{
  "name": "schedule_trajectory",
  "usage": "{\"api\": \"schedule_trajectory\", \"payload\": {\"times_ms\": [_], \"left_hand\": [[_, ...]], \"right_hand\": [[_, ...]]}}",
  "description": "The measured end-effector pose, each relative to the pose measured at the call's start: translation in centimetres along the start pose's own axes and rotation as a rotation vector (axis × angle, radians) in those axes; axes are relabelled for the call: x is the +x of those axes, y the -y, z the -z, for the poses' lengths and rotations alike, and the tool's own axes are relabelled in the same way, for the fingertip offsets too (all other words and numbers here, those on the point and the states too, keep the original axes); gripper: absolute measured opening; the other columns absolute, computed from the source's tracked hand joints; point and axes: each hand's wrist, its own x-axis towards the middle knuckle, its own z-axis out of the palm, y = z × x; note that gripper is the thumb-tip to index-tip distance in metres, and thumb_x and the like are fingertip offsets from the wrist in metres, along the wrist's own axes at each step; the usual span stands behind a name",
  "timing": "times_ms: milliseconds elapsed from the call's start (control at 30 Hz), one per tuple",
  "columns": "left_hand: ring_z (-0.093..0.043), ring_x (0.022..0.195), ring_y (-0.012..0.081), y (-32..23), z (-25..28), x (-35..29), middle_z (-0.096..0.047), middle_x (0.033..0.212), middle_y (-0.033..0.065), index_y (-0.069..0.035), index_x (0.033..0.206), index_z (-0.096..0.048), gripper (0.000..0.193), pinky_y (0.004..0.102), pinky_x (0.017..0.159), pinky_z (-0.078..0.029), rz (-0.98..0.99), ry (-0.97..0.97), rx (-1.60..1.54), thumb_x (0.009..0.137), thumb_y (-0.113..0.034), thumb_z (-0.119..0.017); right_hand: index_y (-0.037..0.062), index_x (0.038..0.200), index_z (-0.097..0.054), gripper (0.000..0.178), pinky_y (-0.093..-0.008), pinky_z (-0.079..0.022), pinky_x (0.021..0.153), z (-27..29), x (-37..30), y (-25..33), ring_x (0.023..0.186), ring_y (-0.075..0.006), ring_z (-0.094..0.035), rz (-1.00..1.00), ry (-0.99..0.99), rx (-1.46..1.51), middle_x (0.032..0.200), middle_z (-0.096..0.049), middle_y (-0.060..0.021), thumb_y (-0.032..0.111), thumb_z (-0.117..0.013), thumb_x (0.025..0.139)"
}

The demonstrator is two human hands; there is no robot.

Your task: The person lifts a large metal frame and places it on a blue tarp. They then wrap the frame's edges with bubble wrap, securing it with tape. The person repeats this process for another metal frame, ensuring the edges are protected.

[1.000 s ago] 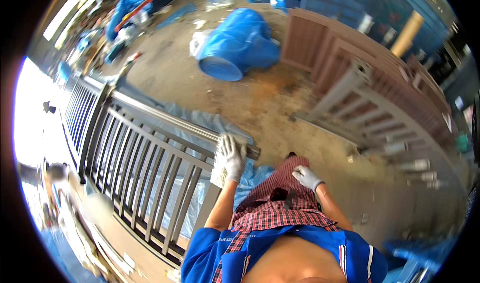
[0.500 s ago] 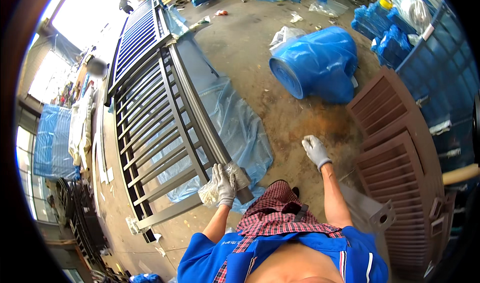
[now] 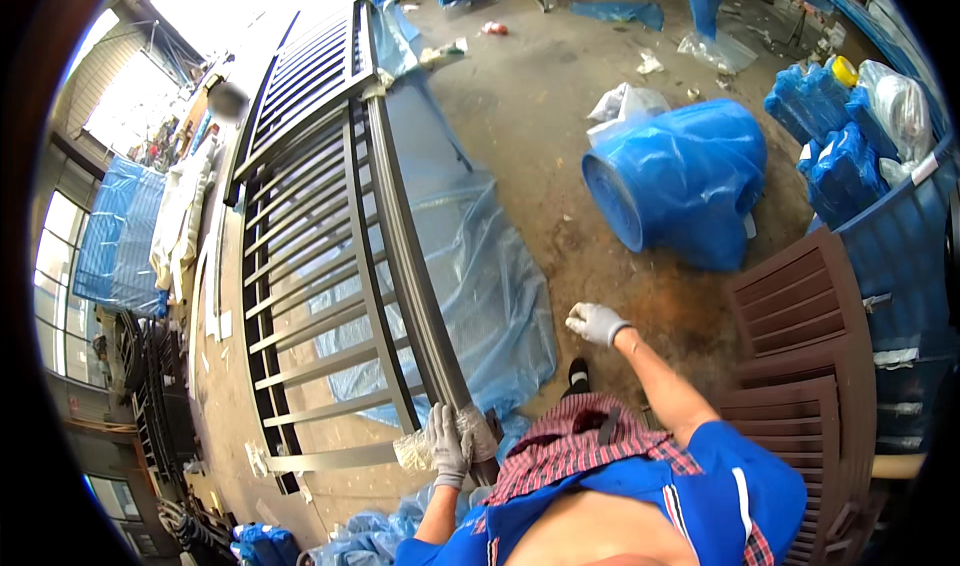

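My left hand (image 3: pixel 449 446), in a grey work glove, lies with fingers stretched out on the near corner of a long dark metal railing (image 3: pixel 367 256). Clear plastic wrap (image 3: pixel 413 450) covers that corner beside and under the palm. The railing has many slim crossbars and a thick grooved side rail. Away from it, over the bare floor, my right hand (image 3: pixel 597 323) is held out in a similar glove. Its fingers are loosely curled in, and no object shows in them.
Blue plastic sheeting (image 3: pixel 500 296) spreads under and beside the railing. A big roll of blue film (image 3: pixel 680 181) lies ahead to the right. Brown slatted panels (image 3: pixel 790 366) stand close on my right, before blue-wrapped goods (image 3: pixel 835 156). More crumpled film (image 3: pixel 375 541) is at lower left.
My right hand has swung left, toward the railing, its fingers still curled. The view has shifted, so the railing's near end sits lower. My left hand stays on the wrapped corner.
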Motion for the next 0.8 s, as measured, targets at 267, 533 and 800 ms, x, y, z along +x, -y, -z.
{"api": "schedule_trajectory", "payload": {"times_ms": [267,533,800], "left_hand": [[-0.039,0.133,0.0408,0.1,-0.2,3.8,-0.041,0.143,0.0253,0.003,0.144,-0.034,0.072,0.0477,0.112,-0.029,0.327,-0.231,-0.173,0.090,-0.040,-0.057],[-0.039,0.134,0.0343,-8.4,-3.2,31.1,-0.041,0.143,0.0221,0.006,0.143,-0.034,0.061,0.0431,0.112,-0.030,0.342,-0.649,-0.514,0.102,-0.037,-0.044],[-0.054,0.117,0.0354,-18.1,-7.8,61.0,-0.053,0.130,0.0222,0.001,0.133,-0.049,0.044,0.0408,0.100,-0.042,-0.091,0.046,-0.384,0.095,-0.019,-0.057]], "right_hand": [[0.0035,0.102,-0.067,0.044,-0.0434,-0.050,0.084,5.3,3.2,-9.8,0.093,-0.0358,-0.066,-0.191,0.156,-0.078,0.096,-0.070,-0.0200,0.044,-0.054,0.089],[0.0043,0.097,-0.067,0.039,-0.0367,-0.051,0.068,10.5,12.6,-25.3,0.074,-0.0237,-0.065,-0.483,0.201,0.077,0.086,-0.070,-0.0103,0.041,-0.057,0.091],[0.0057,0.067,-0.061,0.036,-0.0353,-0.042,0.049,23.4,31.9,-28.0,0.050,-0.0172,-0.055,-0.487,0.008,0.491,0.058,-0.060,-0.0055,0.033,-0.057,0.091]]}}
